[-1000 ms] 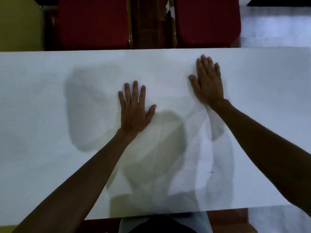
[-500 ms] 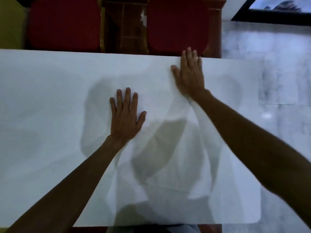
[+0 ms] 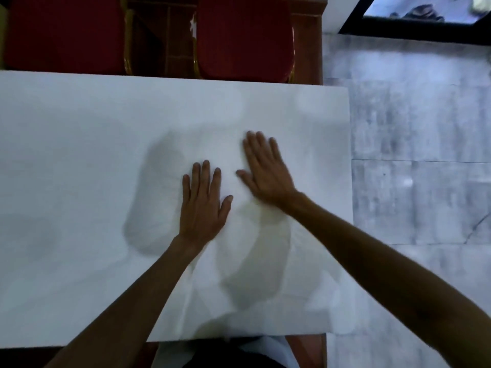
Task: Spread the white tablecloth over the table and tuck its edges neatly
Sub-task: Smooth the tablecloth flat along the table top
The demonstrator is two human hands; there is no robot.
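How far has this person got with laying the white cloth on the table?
Done: the white tablecloth already covers the tabletop out to its far and right edges. In hand: the left hand and right hand press flat on it, side by side, apparently smoothing. Left: faint creases lie near the person, and no tucked edge shows.

Around the left hand point(image 3: 203, 205) and right hand point(image 3: 265, 173), the tablecloth point(image 3: 79, 155) lies flat and open toward 9 o'clock and toward 12, as far as its far edge. At 3 o'clock the cloth ends near the right hand, and open floor point(image 3: 411, 128) lies beyond. Two red chairs point(image 3: 66, 33) point(image 3: 244, 38) stand close behind the far edge at 11 and 12. Both forearms cross the near half from 7 and 4. The person's body point(image 3: 225, 354) closes 6 o'clock. A dark-framed thing point(image 3: 425, 19) at 1 o'clock is too blurred to identify.
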